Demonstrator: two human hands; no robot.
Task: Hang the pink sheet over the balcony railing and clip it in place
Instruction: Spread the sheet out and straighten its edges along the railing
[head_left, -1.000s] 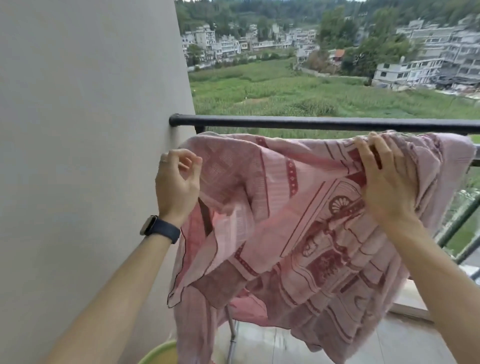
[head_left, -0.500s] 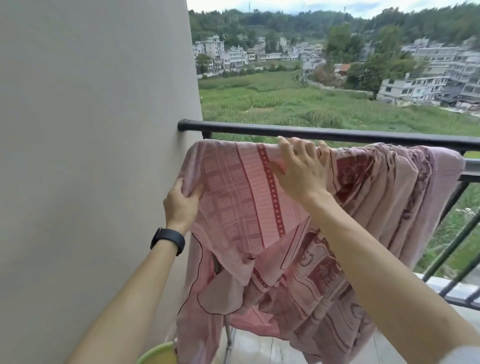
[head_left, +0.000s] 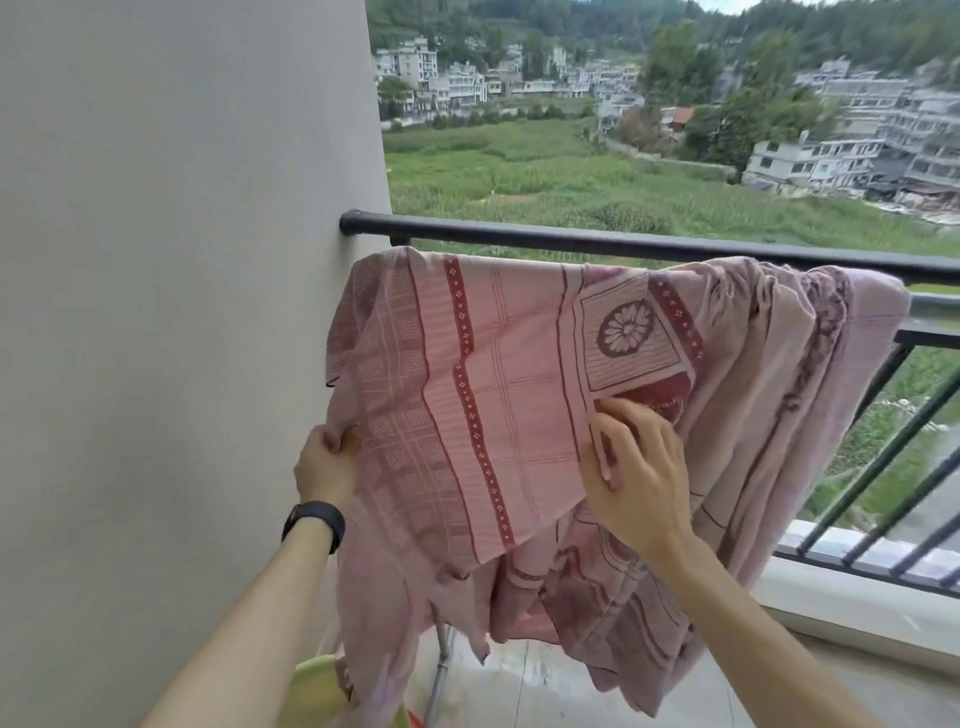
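Sheet (head_left: 519, 395), pink with dark red bands and a flower medallion, hangs draped over a rail just below and in front of the black balcony railing (head_left: 597, 241); we cannot tell whether its upper edge touches the top bar. The cloth spans from the grey wall (head_left: 182, 312) on the left to the bunched folds at the right, where it gathers thickly and falls toward the floor (head_left: 545, 686).

We see the left hand (head_left: 324, 467) at the sheet's left edge, low on the hanging panel. Its grip is closed, pinching the hem between thumb and fingers, so the cloth lies directly inside the grip and runs up and to the right from it. A dark wristband (head_left: 314, 522) sits on that wrist.

We see the right hand (head_left: 636, 478) against the front face of the sheet, below the flower medallion. Its fingers (head_left: 631, 415) are loosely curled, with the tips pressing on the cloth and the thumb beside a fold; we cannot tell whether this grip actually holds fabric or only rests on it. The sheet lies under and above this hand, with the lower corner hanging beneath the wrist.

A yellow-green basin (head_left: 317, 691) shows at the bottom edge, partly behind the cloth.
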